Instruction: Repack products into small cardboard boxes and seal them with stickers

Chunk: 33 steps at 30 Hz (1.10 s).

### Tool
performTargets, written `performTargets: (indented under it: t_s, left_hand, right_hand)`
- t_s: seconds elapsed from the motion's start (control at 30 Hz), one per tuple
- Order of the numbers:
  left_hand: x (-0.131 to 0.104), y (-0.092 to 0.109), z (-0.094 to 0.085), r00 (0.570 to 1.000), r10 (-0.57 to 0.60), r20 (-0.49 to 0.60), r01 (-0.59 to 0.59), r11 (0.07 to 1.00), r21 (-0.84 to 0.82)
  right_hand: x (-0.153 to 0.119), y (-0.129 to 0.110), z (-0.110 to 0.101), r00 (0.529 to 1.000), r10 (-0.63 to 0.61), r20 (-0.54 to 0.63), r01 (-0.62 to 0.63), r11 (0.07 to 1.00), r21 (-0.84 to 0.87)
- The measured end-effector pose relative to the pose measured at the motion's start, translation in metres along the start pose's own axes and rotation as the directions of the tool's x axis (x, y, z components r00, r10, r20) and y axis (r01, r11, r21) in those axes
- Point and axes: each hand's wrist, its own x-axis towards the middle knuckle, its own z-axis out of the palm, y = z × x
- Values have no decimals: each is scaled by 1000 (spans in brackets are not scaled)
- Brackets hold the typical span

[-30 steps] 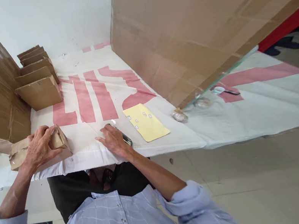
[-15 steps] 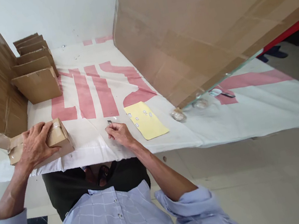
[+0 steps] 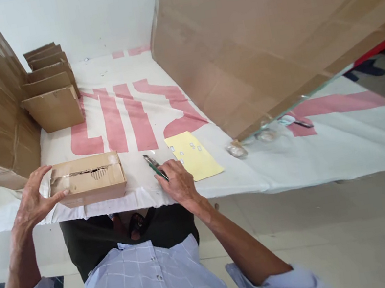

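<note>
On the white cloth [image 3: 257, 172], near its front edge, lies the small carton [image 3: 89, 181]; left hand [image 3: 32, 203], fingers spread open, at its left end, thumb against it. Right hand [image 3: 180, 183], fingers closed around green cutter [image 3: 155, 166], just left of yellow sheet [image 3: 199, 160].

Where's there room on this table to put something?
Two patches: pink-printed cloth between standing cardboard pieces and the large cardboard at right; and, far right, white cloth between pink stripe and front edge. Crowded: front left, box, green tool, left hand, right hand.
</note>
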Motion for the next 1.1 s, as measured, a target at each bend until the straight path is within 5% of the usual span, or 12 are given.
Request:
performTargets:
  t_s: [0.17, 0.3, 0.43, 0.53, 0.63, 0.73, 1.1]
  left_hand:
    - [-20, -40, 29, 998, -40, 47, 57, 891, -450]
    - [-20, -45, 52, 1000, -9, -23, -5, 832, -554]
    - [-16, -36, 57, 999, -51, -6, 37, 795, -605]
    - [-15, -25, 58, 998, -59, 31, 66, 787, -613]
    - [-19, -14, 61, 998, -37, 60, 66, 787, -613]
    - [-26, -6, 65, 997, -42, 70, 76, 793, -604]
    - [-42, 6, 76, 996, -63, 61, 86, 844, -529]
  right_hand:
    - [2, 8, 10, 1000, -2, 13, 3, 1000, -18]
    - [12, -14, 7, 999, -52, 2, 49, 959, 279]
    - [26, -45, -2, 986, -160, 54, 106, 833, 542]
    - [32, -50, -8, 986, -153, 60, 113, 899, 423]
    - [30, -34, -10, 991, -24, 130, 11, 995, 98]
    - [24, -15, -7, 969, 95, 229, -59, 985, -161]
    - [28, -4, 0, 926, 241, 292, -169, 953, -250]
